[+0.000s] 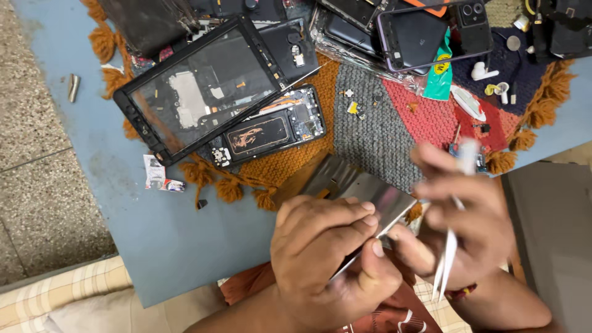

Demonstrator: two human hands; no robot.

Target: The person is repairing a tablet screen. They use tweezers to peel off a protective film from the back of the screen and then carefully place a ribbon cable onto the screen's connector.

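The left hand (327, 259) grips a thin, flat metallic panel (364, 194), fingers curled over its near edge and thumb beneath. The panel is held tilted above the near edge of the blue bench (154, 246). The right hand (462, 228), motion-blurred, is closed on white tweezers (447, 259), tips pointing downward, just beside the panel's right corner. Farther back on a knitted mat (370, 129) lie an opened phone body (265, 132) and a black tablet frame (197, 86) partly overlapping it.

Even soft daylight, faint shadows, right hand (468, 216) motion-blurred
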